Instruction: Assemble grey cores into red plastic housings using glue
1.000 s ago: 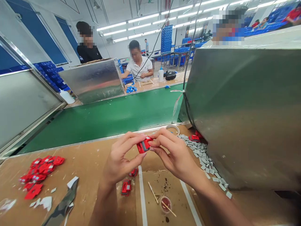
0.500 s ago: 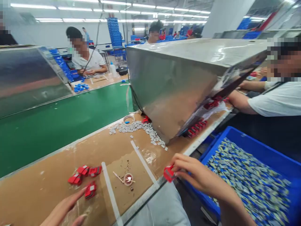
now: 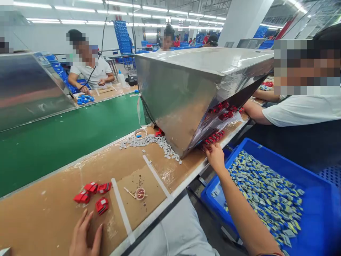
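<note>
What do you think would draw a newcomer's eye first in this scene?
Likely the large metal box at mid-view. Next might come the blue bin of small parts at the lower right. Between them, the camera wearer's right hand is at the near end of a row of red pieces.

Head cam: single wide view, worn on person's head, looks fwd + down.
Worktop [image 3: 48, 213]: runs diag., lower L to upper R; cam faces obliquely across it.
Nearest: L hand [image 3: 85, 236] + pale cloth [image 3: 181, 227] at btm edge, seen fr. abv.
Mid-dist.: R hand [image 3: 216, 156], farther out, nr steel box [image 3: 176, 96]; box top seen at shallow angle.
Blue bin [image 3: 318, 217]: lower R, cam looks down into it.
Green belt [image 3: 80, 138]: L side, beyond worktop.
Far bg: ceiling lights [image 3: 154, 9], nr top edge.
</note>
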`<state>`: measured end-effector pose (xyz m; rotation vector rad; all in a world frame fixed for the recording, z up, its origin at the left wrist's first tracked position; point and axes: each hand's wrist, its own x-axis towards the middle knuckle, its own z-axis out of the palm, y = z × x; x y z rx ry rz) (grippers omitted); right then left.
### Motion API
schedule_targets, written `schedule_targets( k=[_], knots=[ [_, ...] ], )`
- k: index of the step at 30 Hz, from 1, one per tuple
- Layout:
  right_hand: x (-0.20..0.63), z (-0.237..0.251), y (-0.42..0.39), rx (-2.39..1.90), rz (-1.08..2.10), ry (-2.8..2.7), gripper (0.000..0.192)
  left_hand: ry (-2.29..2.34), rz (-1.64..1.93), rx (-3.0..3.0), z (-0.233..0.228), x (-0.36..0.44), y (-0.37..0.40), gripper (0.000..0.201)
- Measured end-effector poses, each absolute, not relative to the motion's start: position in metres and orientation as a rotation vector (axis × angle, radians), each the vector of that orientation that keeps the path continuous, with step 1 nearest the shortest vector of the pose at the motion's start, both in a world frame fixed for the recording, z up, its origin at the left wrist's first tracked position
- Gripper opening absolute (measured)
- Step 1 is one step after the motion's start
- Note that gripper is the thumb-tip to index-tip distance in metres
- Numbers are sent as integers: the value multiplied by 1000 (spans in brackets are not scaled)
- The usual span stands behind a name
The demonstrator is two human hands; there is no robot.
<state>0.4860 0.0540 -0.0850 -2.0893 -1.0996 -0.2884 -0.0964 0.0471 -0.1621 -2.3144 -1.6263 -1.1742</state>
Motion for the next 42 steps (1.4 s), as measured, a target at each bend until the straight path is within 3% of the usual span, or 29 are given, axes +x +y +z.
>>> schedule_targets(
  k=[4, 8, 12, 16, 18, 21, 24, 29, 36, 39, 42],
  knots=[
    [497, -90, 56, -2005, -336, -1116, 46, -1370, -1144, -2349, -157, -76, 56, 43],
    [480, -93, 34, -1895, -432, -1123, 58, -1486, -1256, -2317, -146, -60, 66, 27],
    [444, -100, 4, -1692, -619, -1333, 39, -1948, -1466, -2260, -128, -46, 71, 16],
    [401, -112, -10, -1511, -425, -1435, 25, -2037, -1700, -2193, -120, -37, 63, 29],
    [376, -116, -8, -1410, -233, -1540, 18, -2089, -2108, -2184, -119, -33, 55, 39],
    [336, -117, 3, -1268, -12, -1699, 12, -2194, -3030, -1856, -116, -25, 44, 66],
    [300, -116, 17, -1179, 228, -1818, 10, -2291, -3423, -1488, -112, -21, 36, 91],
    [260, -108, 32, -1049, 409, -1975, 30, -2315, -3016, -2011, -115, -24, 28, 78],
    [233, -90, 39, -924, 420, -2078, 17, -2179, -2012, -2315, -122, -22, 19, 54],
    [229, -88, 41, -910, 417, -2067, 17, -2088, -1919, -2349, -115, -22, 17, 38],
    [225, -89, 46, -897, 415, -1992, 13, -2011, -2112, -2421, -111, -21, 18, 35]
  ],
)
